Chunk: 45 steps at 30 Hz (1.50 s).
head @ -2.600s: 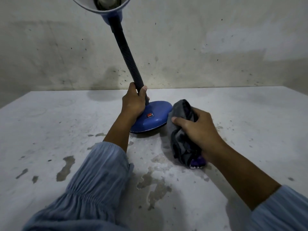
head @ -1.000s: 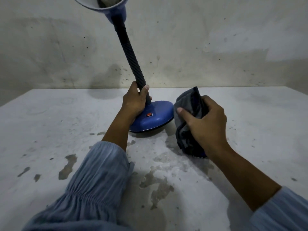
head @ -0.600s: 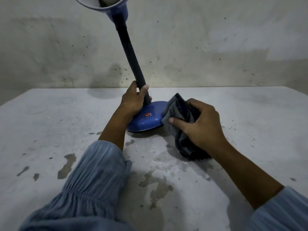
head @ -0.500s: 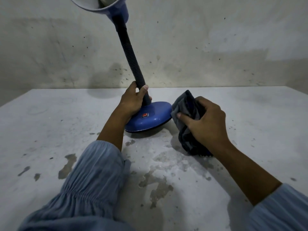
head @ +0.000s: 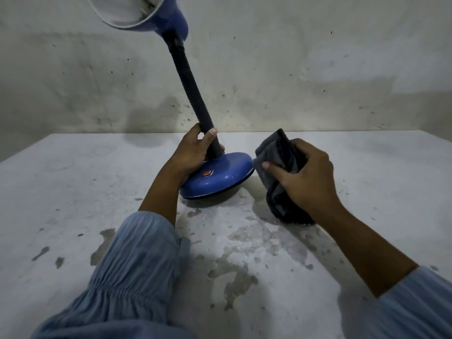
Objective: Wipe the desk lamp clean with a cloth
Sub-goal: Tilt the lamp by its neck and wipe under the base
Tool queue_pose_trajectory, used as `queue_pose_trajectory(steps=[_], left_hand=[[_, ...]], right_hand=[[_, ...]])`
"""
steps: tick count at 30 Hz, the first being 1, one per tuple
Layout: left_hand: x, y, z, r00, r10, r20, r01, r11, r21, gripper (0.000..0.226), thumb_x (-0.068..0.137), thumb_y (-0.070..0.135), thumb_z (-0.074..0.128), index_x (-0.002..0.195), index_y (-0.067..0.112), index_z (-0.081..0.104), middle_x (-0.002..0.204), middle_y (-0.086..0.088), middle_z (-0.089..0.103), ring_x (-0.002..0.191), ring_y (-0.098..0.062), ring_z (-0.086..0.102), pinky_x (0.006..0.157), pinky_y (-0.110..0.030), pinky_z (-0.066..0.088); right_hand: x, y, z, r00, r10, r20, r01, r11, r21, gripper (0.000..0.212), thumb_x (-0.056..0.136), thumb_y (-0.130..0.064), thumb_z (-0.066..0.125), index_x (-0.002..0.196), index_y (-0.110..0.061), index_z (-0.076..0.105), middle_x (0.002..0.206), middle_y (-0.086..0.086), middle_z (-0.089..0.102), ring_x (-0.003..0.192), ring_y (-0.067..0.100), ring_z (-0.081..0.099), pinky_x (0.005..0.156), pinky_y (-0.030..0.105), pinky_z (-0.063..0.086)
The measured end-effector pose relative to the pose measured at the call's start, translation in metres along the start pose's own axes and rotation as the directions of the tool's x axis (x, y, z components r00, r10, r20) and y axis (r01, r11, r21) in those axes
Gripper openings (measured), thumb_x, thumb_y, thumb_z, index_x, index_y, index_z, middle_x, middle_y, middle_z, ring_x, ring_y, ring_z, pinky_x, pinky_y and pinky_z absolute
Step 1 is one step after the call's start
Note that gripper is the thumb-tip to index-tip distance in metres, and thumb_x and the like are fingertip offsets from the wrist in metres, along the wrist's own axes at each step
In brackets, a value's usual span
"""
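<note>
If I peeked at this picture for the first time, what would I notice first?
Probably the blue desk lamp in the middle of the stained white table, tipped so that one edge of its round base lifts off. The left hand grips its black bendy neck just above the base. Right beside it, the right hand holds a bunched dark cloth against the base's edge.

A pale, stained table (head: 73, 192) fills the foreground. Behind it rises a blotchy, speckled wall (head: 318, 69).
</note>
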<state>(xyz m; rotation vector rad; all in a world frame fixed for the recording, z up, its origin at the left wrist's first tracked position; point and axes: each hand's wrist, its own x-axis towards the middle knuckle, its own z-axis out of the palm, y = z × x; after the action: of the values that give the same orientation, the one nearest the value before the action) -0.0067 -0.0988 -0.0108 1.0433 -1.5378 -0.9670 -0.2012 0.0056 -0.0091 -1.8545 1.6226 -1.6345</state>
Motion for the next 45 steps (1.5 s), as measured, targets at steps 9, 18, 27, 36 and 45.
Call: queue_pose_trajectory(steps=[9, 18, 27, 36, 45], left_hand=[[-0.002, -0.002, -0.003, 1.0, 0.015, 0.018, -0.014, 0.999, -0.045, 0.023, 0.097, 0.034, 0.044, 0.108, 0.015, 0.049, 0.083, -0.003, 0.068, 0.081, -0.013, 0.068, 0.075, -0.023, 0.054], [-0.004, 0.001, -0.008, 0.998, 0.032, 0.053, -0.027, 0.996, -0.088, 0.017, 0.097, 0.031, 0.043, 0.103, 0.018, 0.051, 0.085, -0.007, 0.067, 0.081, -0.012, 0.068, 0.076, -0.02, 0.054], [-0.004, 0.004, -0.005, 0.998, 0.031, 0.054, -0.03, 0.999, -0.017, 0.024, 0.097, 0.031, 0.043, 0.113, 0.015, 0.05, 0.089, -0.003, 0.067, 0.08, -0.007, 0.067, 0.068, -0.015, 0.052], [-0.004, 0.003, -0.008, 0.999, 0.007, 0.036, -0.004, 0.996, -0.088, 0.017, 0.097, 0.03, 0.043, 0.104, 0.016, 0.051, 0.086, -0.008, 0.067, 0.08, -0.012, 0.068, 0.071, -0.019, 0.054], [-0.005, 0.007, -0.009, 1.0, 0.001, -0.015, -0.003, 0.993, -0.116, 0.026, 0.098, 0.027, 0.041, 0.112, 0.006, 0.048, 0.084, -0.006, 0.065, 0.072, -0.005, 0.068, 0.067, -0.016, 0.054]], right_hand=[[0.027, -0.037, -0.024, 0.87, -0.119, 0.479, -0.004, 0.969, 0.248, 0.026, 0.064, -0.013, 0.082, 0.087, -0.018, 0.071, 0.084, -0.006, 0.072, 0.075, 0.001, 0.067, 0.064, 0.012, 0.051], [0.032, -0.023, -0.009, 0.907, -0.09, 0.411, 0.075, 0.996, 0.052, 0.021, 0.062, -0.016, 0.084, 0.078, -0.017, 0.07, 0.076, -0.002, 0.07, 0.072, 0.009, 0.064, 0.068, 0.029, 0.053], [0.031, -0.04, -0.011, 0.78, -0.186, 0.598, 0.159, 0.982, 0.098, 0.024, 0.062, -0.018, 0.085, 0.076, -0.028, 0.068, 0.074, -0.007, 0.068, 0.071, 0.007, 0.064, 0.067, 0.021, 0.05], [0.051, -0.034, -0.019, 0.828, -0.181, 0.531, 0.257, 0.964, -0.072, 0.026, 0.061, -0.011, 0.083, 0.074, -0.027, 0.067, 0.071, -0.007, 0.067, 0.067, 0.006, 0.062, 0.064, 0.022, 0.048], [0.048, -0.04, -0.013, 0.855, -0.237, 0.461, 0.244, 0.969, 0.045, 0.055, 0.059, -0.005, 0.083, 0.107, -0.021, 0.06, 0.083, -0.005, 0.068, 0.074, 0.013, 0.067, 0.07, 0.034, 0.057]])
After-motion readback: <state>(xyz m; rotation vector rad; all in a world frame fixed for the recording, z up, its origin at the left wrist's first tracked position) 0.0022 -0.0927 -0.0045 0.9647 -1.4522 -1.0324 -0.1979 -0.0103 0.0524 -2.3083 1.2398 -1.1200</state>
